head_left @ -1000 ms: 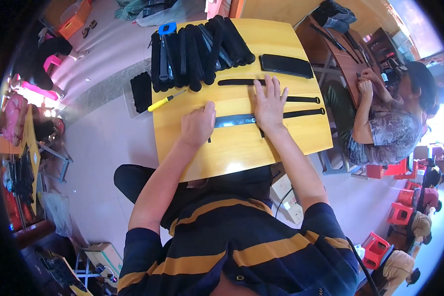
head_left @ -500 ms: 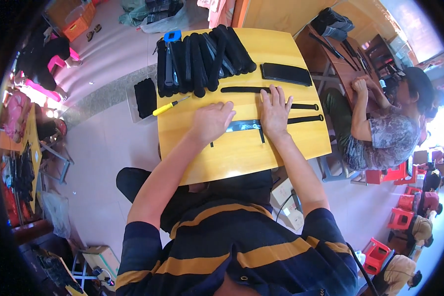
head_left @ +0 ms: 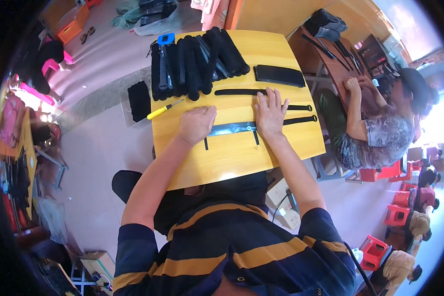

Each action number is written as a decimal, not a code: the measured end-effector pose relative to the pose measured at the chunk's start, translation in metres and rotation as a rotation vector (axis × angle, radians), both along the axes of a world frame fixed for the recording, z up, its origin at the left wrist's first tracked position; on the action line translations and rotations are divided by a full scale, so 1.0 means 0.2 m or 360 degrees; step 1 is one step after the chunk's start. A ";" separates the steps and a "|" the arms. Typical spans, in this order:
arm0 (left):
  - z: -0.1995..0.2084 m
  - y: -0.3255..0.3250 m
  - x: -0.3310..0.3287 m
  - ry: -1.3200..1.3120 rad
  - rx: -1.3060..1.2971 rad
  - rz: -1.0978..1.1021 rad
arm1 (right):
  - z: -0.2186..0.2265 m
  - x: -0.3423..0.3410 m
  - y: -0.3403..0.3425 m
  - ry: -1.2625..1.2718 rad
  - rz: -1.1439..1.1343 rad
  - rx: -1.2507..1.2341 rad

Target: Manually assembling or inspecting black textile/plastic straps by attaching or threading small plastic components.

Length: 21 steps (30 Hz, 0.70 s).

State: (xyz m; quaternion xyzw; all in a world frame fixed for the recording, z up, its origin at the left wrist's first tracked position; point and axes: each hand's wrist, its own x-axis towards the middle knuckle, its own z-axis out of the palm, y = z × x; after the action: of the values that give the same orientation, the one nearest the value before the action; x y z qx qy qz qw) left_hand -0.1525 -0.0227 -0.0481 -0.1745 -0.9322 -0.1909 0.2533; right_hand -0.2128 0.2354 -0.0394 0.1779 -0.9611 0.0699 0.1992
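A shiny blue-grey plastic strip (head_left: pixel 232 129) lies across the yellow table. My left hand (head_left: pixel 197 124) is closed at its left end, fingers curled over it; the fingertips are hidden. Flat and spread, my right hand (head_left: pixel 270 114) presses down at the strip's right end. From under that hand two black straps (head_left: pixel 301 119) with loop ends stick out to the right. A black padded strip (head_left: pixel 239 92) lies just beyond, touching the right fingertips. Two short black tabs (head_left: pixel 256 138) show below the plastic strip. A yellow-handled pointed tool (head_left: pixel 158 111) rests left of my left hand.
Several black straps are piled (head_left: pixel 192 66) at the table's far left, with a blue-topped object (head_left: pixel 166 39) on them. A black flat case (head_left: pixel 279 75) lies far right. A clear box with black pieces (head_left: pixel 139 101) stands left of the table. A co-worker (head_left: pixel 380 133) sits at the right.
My left hand has slid left along the plastic strip, baring more of it. My right hand stays nearly in place. The whole view has shifted slightly.
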 end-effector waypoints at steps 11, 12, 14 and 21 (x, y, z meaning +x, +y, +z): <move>-0.09 -0.14 0.24 -0.0314 0.0035 0.0190 | -0.02 0.01 0.06 0.0111 -0.0090 0.0007; -0.10 -0.17 0.30 -0.0392 0.0103 0.0217 | -0.02 0.02 0.09 0.0140 -0.0109 -0.0015; -0.12 -0.23 0.44 -0.0338 0.0183 0.0214 | 0.02 0.06 0.17 0.0153 -0.0157 -0.0038; 0.08 -0.20 0.82 -0.0222 0.0392 0.0321 | 0.08 0.31 0.41 -0.0140 -0.0058 -0.0179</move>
State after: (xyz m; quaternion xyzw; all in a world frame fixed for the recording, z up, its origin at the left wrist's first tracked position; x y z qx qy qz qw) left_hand 0.0116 -0.0632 -0.0313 -0.0339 -0.9298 -0.2890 0.2255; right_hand -0.1515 0.3179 -0.0235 0.1455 -0.9666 0.1280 0.1679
